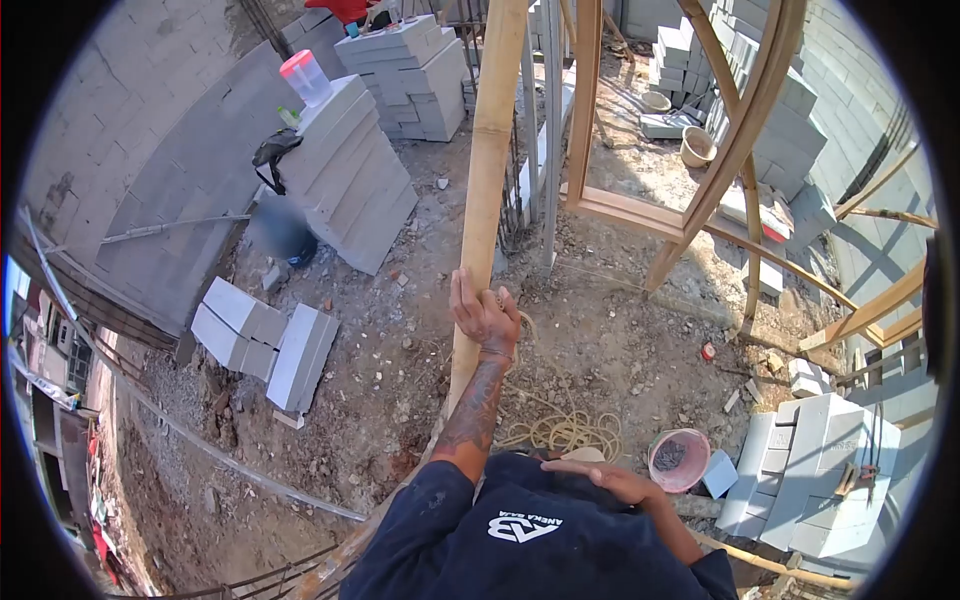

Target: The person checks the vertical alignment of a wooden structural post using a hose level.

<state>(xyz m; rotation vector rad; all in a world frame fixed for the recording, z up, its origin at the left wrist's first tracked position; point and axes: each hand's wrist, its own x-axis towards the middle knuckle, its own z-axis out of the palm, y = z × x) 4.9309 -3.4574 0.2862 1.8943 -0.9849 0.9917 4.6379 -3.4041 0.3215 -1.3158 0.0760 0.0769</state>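
Hard sun falls on a bare dirt floor strewn with rubble and casts sharp shadows. At nine o'clock a grey block wall curves away. Stacked grey blocks stand at eleven, with a second pile at four. At one o'clock, a wooden frame stands upright on the ground.

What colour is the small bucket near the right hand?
The bucket is pink, dark inside; the head view shows it best.

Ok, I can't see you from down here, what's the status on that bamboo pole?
Left hand clamped round bamboo pole. Right hand open, flat on dark shirt. Coiled rope and pink bucket on ground by pole's foot.
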